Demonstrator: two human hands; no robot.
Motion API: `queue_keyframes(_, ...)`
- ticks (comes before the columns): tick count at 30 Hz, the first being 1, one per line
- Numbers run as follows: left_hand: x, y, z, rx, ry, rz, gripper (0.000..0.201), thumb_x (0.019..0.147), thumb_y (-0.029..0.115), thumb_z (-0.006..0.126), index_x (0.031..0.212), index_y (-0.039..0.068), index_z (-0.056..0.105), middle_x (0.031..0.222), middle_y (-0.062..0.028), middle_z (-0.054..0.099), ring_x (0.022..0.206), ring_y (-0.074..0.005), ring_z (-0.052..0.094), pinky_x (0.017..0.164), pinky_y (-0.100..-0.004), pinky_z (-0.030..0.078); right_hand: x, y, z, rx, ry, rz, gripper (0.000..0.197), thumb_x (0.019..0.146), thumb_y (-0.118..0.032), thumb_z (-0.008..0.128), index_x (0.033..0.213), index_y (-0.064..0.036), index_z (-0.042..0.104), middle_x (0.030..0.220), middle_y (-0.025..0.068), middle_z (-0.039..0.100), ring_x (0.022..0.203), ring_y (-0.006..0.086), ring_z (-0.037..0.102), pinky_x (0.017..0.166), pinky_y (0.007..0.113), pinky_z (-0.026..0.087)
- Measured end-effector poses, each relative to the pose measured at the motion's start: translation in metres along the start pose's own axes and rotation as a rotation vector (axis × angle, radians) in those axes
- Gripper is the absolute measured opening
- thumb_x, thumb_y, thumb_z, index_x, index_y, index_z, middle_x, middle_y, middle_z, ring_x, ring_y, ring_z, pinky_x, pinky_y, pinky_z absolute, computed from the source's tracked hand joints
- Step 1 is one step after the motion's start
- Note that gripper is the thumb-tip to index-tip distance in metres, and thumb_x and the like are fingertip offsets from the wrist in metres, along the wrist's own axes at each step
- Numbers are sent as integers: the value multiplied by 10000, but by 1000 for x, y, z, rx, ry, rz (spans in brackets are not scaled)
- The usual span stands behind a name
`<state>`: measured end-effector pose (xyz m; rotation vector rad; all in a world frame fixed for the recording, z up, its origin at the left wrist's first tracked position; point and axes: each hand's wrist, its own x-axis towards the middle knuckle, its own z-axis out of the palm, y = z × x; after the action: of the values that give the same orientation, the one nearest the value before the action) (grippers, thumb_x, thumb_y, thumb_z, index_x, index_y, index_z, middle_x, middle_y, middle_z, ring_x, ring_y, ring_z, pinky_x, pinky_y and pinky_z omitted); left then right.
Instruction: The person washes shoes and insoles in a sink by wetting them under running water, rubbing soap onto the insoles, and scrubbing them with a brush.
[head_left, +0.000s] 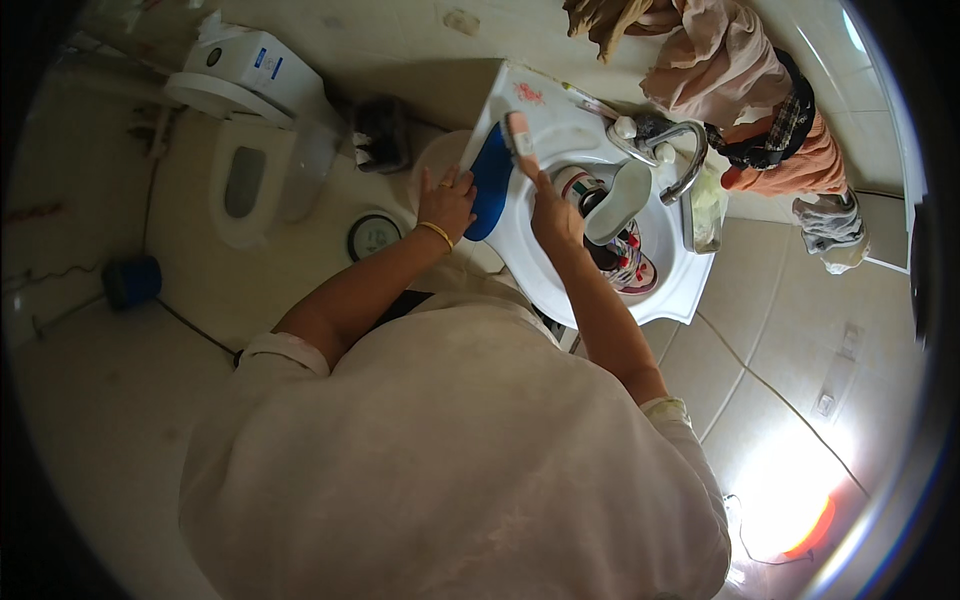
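Note:
A blue insole (490, 185) lies along the left rim of the white washbasin (530, 255). My left hand (447, 203), with a yellow bangle at the wrist, holds the insole by its left edge. In my right hand (555, 215) is a scrub brush (519, 138) with a pinkish back and pale bristles. Its head is at the insole's upper right edge. Inside the basin sit shoes (630, 268) with red, white and dark parts, partly covered by a pale grey-white insole (618, 204). My right hand is beside them.
A curved metal tap (690, 165) rises at the basin's right rear, near a soap tray (704, 220). Clothes (725, 70) hang above it. To the left are a toilet (245, 185), a dark bin (381, 135) and a round scale (374, 238). A bright lamp (800, 510) glows lower right.

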<state>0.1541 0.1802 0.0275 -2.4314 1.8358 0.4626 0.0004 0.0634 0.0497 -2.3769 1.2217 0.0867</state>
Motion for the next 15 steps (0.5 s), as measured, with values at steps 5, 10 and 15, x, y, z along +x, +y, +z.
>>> queue_keyframes(5,-2,-4,8,-24,62,-5,459,735,296,647,1150,121,557,1284,-10,390,1262,-224,298,1019,-563,207,-47,10,26,168,-37,-95,356,862,-171,449,1209,-93,428,804,246,598,763,438,576,679,524,441)
queue_keyframes(10,-5,-3,5,29,56,9,460,753,317,628,1164,128,546,1297,-8,382,1254,-221,305,1019,-565,198,-50,3,14,139,-159,-28,346,878,-231,414,1216,-155,407,798,282,585,754,450,568,662,550,429)
queue_keyframes(15,-3,1,1,46,31,27,449,756,312,630,1161,137,550,1319,1,370,1253,-219,307,1018,-567,191,27,14,12,78,12,-60,316,873,-190,429,1174,-94,435,817,249,606,724,397,605,601,478,482)
